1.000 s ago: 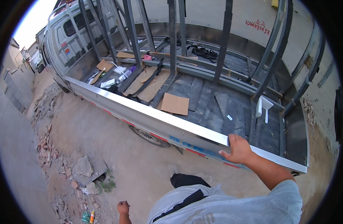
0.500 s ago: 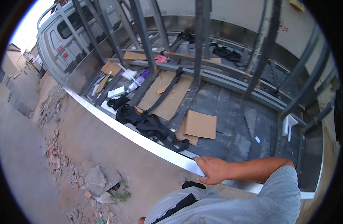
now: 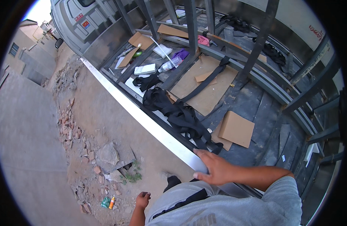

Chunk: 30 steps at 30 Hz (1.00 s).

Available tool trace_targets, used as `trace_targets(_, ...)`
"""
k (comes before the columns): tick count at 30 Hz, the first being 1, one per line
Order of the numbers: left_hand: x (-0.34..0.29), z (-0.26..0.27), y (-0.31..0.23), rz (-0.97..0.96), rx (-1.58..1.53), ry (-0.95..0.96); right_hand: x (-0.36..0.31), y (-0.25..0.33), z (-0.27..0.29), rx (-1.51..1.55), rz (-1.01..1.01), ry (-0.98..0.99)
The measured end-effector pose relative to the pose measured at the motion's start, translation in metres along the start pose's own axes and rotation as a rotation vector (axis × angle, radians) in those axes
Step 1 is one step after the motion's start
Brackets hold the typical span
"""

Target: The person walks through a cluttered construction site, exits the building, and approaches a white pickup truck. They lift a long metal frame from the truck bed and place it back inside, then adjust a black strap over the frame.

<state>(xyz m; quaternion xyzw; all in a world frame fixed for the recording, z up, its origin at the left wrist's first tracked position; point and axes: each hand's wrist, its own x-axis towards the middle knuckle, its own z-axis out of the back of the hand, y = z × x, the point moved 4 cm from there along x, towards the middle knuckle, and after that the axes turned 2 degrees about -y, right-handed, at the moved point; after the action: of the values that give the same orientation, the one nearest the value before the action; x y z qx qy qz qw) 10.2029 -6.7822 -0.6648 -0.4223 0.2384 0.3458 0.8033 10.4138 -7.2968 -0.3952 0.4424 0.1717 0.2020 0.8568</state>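
Observation:
My right hand (image 3: pixel 215 165) is closed over the top edge of the truck bed's silver side panel (image 3: pixel 143 122), fingers on the inner side and thumb outside. Just beyond it, inside the bed, lies a tangled heap of black webbing straps (image 3: pixel 181 118). One strap runs from the heap across a flat brown cardboard sheet (image 3: pixel 188 84). Two smaller cardboard pieces (image 3: pixel 237 130) overlap on the dark bed floor, right of the straps. Low at my left side hangs my left hand (image 3: pixel 142 199), its fingers curled in, with nothing visible in it.
Grey metal posts and rails (image 3: pixel 264 37) rise from the bed. A plastic bottle (image 3: pixel 169 64), a purple cloth (image 3: pixel 181 55) and a white block (image 3: pixel 145 69) lie toward the cab (image 3: pixel 83 24). Outside, broken bricks (image 3: pixel 69 122), a concrete slab (image 3: pixel 107 154) and an orange bottle (image 3: pixel 112 202) lie on dirt.
My view has shifted, so the bed's contents appear farther right and larger. My left hand has come further into view. My right hand still grips the panel edge.

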Motion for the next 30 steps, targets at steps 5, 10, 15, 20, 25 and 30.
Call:
trace_targets(5,0.026,0.031,-0.015,0.057,0.104,0.035,0.084,-0.03,0.009,0.121,-0.057,-0.26)
trace_targets(10,0.121,0.091,0.036,-0.585,0.709,0.112,0.177,-0.114,-0.002,-0.235,-0.302,-0.279)
trace_targets(15,0.19,0.158,0.079,-0.087,0.069,0.071,0.237,-0.193,-0.038,-0.273,-0.579,-0.13)
trace_targets(20,0.263,0.199,0.103,0.327,-0.482,0.099,0.277,-0.21,-0.069,-0.272,-0.715,0.026)
trace_targets(25,0.294,0.21,0.07,0.27,-0.413,0.036,0.312,-0.198,-0.076,-0.217,-0.711,0.077)
trace_targets(30,0.289,0.219,-0.018,-0.12,0.21,-0.012,0.335,-0.226,-0.081,-0.167,-0.591,0.072)
